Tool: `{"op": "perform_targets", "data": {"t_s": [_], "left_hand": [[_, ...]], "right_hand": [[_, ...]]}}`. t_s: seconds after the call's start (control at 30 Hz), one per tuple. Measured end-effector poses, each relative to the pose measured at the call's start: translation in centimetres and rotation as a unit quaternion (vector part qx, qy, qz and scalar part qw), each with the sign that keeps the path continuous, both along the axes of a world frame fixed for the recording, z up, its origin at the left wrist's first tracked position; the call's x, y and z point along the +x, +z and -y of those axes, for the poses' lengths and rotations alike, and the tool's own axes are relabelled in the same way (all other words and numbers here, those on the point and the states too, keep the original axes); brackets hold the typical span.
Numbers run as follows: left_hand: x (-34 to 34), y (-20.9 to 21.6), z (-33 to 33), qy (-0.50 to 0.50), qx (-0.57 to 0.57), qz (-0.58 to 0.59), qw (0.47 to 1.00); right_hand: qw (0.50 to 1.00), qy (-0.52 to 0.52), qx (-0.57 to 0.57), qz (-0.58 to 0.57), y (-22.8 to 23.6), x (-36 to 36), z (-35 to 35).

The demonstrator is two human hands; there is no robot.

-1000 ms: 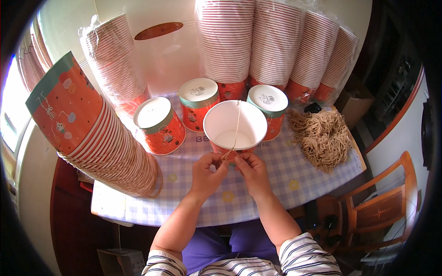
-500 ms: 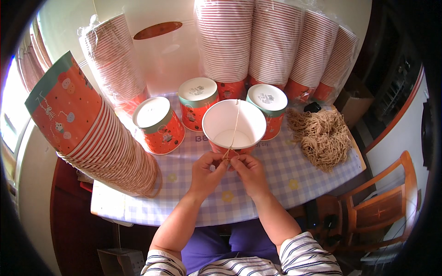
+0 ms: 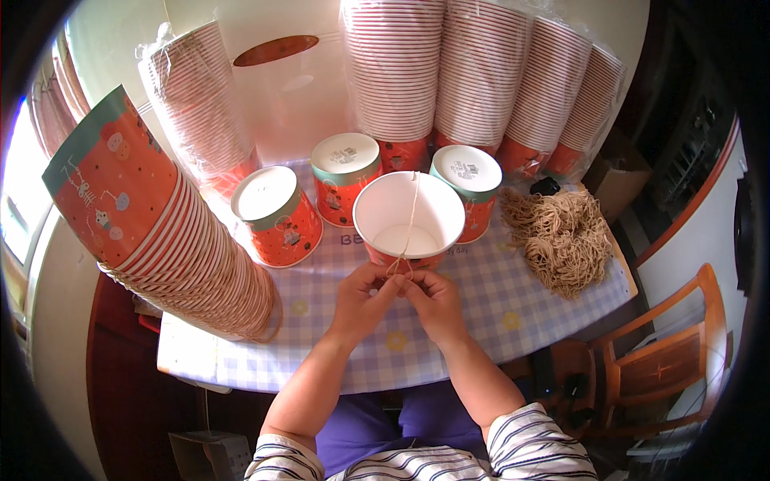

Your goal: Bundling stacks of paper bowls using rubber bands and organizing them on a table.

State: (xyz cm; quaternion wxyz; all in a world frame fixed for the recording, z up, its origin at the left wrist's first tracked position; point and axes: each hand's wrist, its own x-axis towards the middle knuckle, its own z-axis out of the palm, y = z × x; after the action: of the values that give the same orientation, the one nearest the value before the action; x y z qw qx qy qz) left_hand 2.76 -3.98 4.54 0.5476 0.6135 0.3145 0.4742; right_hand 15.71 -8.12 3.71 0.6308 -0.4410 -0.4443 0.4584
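Note:
A red paper tub (image 3: 440, 215) with a white inside stands mouth up on the table in front of me. A thin strand of beige twine (image 3: 413, 210) runs across its mouth from the far rim to the near side. Just below the near rim, my left hand (image 3: 360, 298) pinches the twine between thumb and fingers. My right hand (image 3: 437, 306) pinches it too, its thumb and fingertips almost meeting those of the left. A small loop of twine shows between the hands; the rest of it there is covered by my fingers.
Three upside-down tubs (image 3: 278, 228) surround the upright one. A tall leaning stack of tubs (image 3: 180, 232) with twine around it is at left. Plastic-wrapped stacks (image 3: 395, 72) line the back. A twine heap (image 3: 565, 240) lies right on the checked tablecloth (image 3: 449, 345); a wooden chair (image 3: 658, 369) stands beyond.
My fingertips have shifted slightly at the near rim, bringing the thumbs closer together. The twine is still pinched in both hands, and the tub stays in place.

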Motion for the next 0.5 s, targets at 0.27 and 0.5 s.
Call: {"op": "perform_targets", "data": {"t_s": [0.27, 0.5], "left_hand": [[-0.5, 0.1, -0.2, 0.047, 0.041, -0.050, 0.997], [-1.0, 0.3, -0.6, 0.017, -0.062, 0.029, 0.998]], "right_hand": [[0.999, -0.050, -0.004, 0.017, 0.0, 0.0, 0.1], [0.999, -0.046, -0.003, -0.012, 0.2, 0.2, 0.1]]}}
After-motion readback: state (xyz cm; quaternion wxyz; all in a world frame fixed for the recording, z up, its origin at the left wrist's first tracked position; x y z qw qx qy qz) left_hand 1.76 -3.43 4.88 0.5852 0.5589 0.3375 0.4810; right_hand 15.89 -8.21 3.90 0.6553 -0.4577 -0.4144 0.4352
